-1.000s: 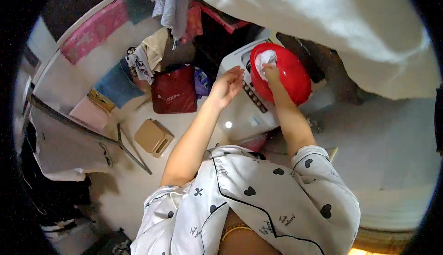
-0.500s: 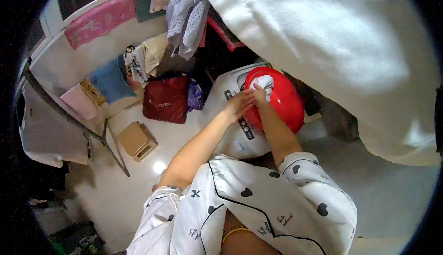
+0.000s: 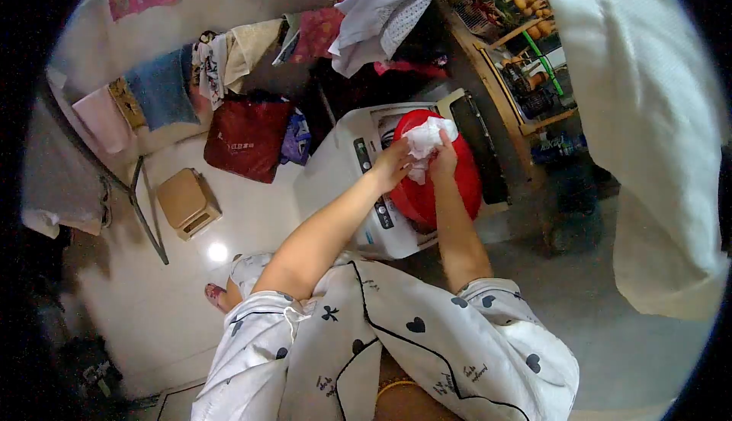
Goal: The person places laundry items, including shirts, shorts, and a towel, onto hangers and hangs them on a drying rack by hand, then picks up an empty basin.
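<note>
A crumpled white cloth (image 3: 428, 137) is bunched up over a red basin (image 3: 463, 184), which rests on top of a white washing machine (image 3: 328, 165). My left hand (image 3: 392, 165) grips the cloth's left side, its fingers curled in. On the other side my right hand (image 3: 443, 159) pinches the cloth near its right edge, thumb up. The fabric bulges above and between both hands, and part of it hangs down toward the basin. My forearms hide some of the basin's front.
A dark red bag (image 3: 248, 140) and a tan stool (image 3: 187, 201) stand on the floor at left. A dark metal rack leg (image 3: 137, 200) is beside the stool. Laundry (image 3: 389, 13) hangs above; a large white cloth (image 3: 648, 131) hangs close on the right. Shelves (image 3: 534, 70) hold assorted items.
The view has shifted, revealing the shelves at right. More of the white cloth now shows, lifted and spread between my hands above the basin; my left hand has come onto it.
</note>
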`<state>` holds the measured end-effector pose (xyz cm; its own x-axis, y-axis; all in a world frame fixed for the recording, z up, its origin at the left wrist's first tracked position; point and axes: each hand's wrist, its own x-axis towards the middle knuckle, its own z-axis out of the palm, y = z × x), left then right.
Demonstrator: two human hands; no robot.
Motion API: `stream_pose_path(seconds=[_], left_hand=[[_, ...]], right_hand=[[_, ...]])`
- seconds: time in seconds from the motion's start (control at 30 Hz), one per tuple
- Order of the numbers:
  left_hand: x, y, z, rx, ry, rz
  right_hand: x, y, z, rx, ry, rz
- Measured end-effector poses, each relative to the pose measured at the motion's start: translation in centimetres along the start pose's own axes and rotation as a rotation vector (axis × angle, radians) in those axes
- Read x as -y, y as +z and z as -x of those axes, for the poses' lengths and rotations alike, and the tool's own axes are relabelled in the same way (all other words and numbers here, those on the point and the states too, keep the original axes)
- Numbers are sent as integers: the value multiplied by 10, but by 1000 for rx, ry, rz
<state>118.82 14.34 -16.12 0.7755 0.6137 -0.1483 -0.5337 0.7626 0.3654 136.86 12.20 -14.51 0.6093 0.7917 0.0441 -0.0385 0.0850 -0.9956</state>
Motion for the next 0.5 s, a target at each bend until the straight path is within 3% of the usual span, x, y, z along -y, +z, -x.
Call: stream_pose_path(seconds=[0.07,0.13,0.23,0.27,0.37,0.5], left_hand=[[-4,7,6,51,-29,-44],[-20,27,30,88,-47,-102],[-16,23,24,105,-66,-3],[-23,31,29,89,-90,16],[-46,44,49,301,-120,25],[-66,66,75,295,-138,203]], right_hand=[[25,3,5,43,-126,-117],[77,27,35,-29,-101,-264],[115,35,54,3,-191,-267],[129,41,63,45,-212,-263],[167,56,87,228,-271,-314],[223,108,149,350,-305,-610]])
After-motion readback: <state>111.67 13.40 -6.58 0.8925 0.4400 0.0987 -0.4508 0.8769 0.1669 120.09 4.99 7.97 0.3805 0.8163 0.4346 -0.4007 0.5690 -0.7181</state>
